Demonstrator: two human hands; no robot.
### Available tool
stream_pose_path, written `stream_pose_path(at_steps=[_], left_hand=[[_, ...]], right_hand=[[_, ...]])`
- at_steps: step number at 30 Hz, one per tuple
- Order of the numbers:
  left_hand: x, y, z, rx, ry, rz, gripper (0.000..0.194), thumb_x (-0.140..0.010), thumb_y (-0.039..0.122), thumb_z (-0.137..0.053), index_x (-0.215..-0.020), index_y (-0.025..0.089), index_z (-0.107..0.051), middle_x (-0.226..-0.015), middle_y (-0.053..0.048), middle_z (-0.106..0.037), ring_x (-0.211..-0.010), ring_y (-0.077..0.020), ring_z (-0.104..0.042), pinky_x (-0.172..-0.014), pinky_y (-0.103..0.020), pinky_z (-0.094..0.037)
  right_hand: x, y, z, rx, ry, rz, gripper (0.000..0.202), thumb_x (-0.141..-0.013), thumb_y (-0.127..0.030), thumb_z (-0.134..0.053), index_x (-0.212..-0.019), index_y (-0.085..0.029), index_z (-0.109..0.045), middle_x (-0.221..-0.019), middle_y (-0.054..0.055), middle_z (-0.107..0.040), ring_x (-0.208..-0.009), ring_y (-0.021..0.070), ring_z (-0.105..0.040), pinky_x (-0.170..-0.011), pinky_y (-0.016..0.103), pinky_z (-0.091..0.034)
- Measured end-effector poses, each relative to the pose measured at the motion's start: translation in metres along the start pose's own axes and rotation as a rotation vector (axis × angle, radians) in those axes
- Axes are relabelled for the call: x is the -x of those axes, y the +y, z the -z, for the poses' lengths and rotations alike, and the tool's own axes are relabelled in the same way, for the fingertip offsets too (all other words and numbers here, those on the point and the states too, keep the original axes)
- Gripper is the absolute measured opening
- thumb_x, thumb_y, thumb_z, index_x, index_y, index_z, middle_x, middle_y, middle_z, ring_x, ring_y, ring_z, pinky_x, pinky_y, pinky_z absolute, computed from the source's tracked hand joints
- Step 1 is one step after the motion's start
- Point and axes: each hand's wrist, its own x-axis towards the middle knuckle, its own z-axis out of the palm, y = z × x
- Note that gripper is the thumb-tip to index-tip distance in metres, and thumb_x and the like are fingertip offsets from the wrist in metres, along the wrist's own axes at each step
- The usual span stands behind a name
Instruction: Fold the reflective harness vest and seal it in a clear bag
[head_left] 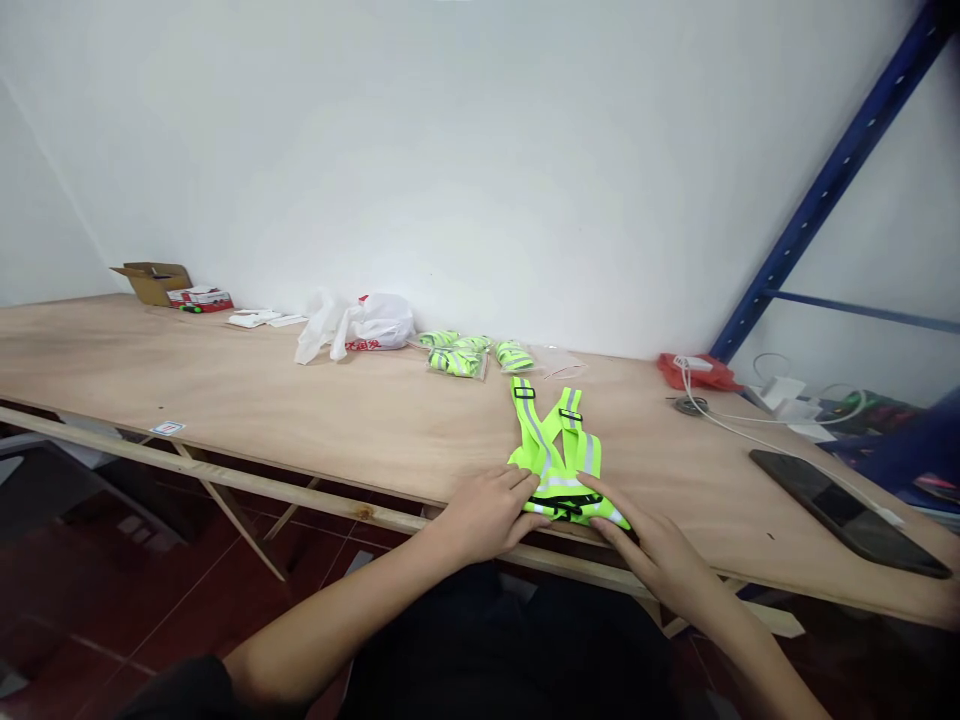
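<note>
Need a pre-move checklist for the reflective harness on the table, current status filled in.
1. Left hand at the reflective harness: ok, on its near left side.
2. Right hand at the harness: ok, on its near right side.
3. Straps laid out: ok, both point away from the person, black buckles showing.
4. Near end fully on the table: cannot tell, it lies right at the front edge and the hands partly cover it.
5. Nearest bagged bundle apart from the straps: cannot tell, it lies just beyond the left strap's end.
6. Phone out of the way: ok, well right of the right hand.
</note>
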Motion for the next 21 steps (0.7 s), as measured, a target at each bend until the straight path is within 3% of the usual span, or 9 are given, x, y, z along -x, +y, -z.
stream_pose_path(at_steps=[11,17,21], left_hand=[[0.000,-0.003,0.008,0.052,-0.024,-0.013,0.041,-0.098,0.044,-0.052,-0.130,0.018,-0.057,-0.123,-0.013,-0.066,-0.111,-0.0274,-0.064,-0.094,-0.037,-0.053],[-0.005,-0.004,0.016,0.074,-0.038,-0.009,0.035,-0.099,0.046,-0.050,-0.113,0.020,-0.067,-0.106,-0.010,-0.072,-0.101,-0.0261,-0.068,-0.087,-0.034,-0.052],[-0.014,-0.005,0.023,0.079,-0.042,0.002,0.035,-0.099,0.047,-0.050,-0.100,0.019,-0.070,-0.098,-0.009,-0.073,-0.092,-0.0251,-0.069,-0.080,-0.032,-0.051]], right_hand=[[-0.006,-0.002,-0.002,0.003,0.024,0.081,0.039,-0.091,-0.040,-0.056,-0.126,-0.025,-0.062,-0.131,0.011,-0.067,-0.121,0.0289,-0.064,-0.102,0.043,-0.053],[-0.004,-0.010,0.001,-0.037,0.015,-0.014,0.037,-0.094,-0.042,-0.053,-0.126,-0.026,-0.061,-0.110,0.008,-0.075,-0.095,0.0264,-0.072,-0.080,0.036,-0.059],[-0.008,-0.012,0.004,-0.084,0.021,-0.008,0.035,-0.095,-0.046,-0.051,-0.119,-0.024,-0.065,-0.113,0.009,-0.074,-0.103,0.0274,-0.070,-0.088,0.038,-0.056]])
